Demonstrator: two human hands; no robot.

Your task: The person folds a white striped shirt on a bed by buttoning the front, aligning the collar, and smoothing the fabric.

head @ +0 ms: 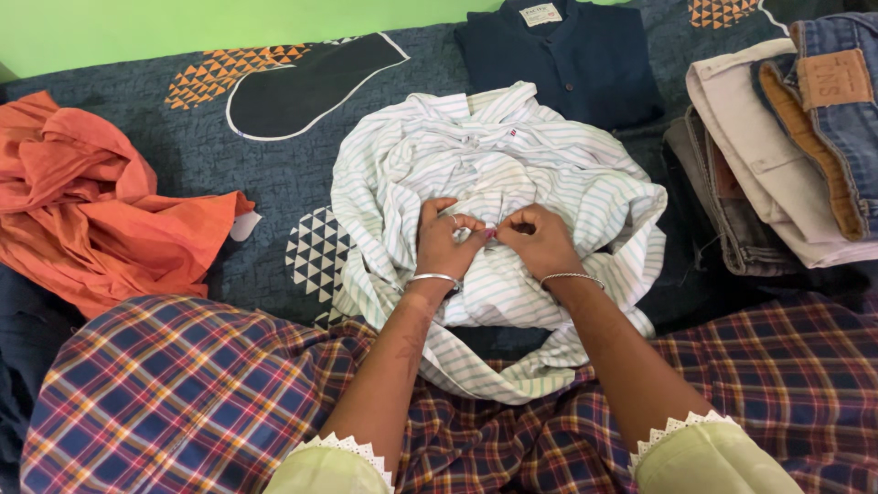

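Two hands meet at frame centre on a white striped shirt (498,174), which lies crumpled on a dark blue patterned bed cover (183,155), its lower edge draped over the person's plaid-clad lap. Left hand (444,240): fingers pinched together on the shirt fabric at the front placket; a ring shows on one finger, a thin bangle on the wrist. Right hand (541,240): fingers likewise clamped on the same fold, touching the left hand's fingertips; a bangle on this wrist too. What exactly sits between the fingertips is too small to tell. Orange cloth (101,206) is bunched at left of frame, well apart from the shirt. Dark navy shirt (572,64) lies flat at top centre, just beyond the striped one. Stack of folded trousers (786,155) sits at right, jeans uppermost.
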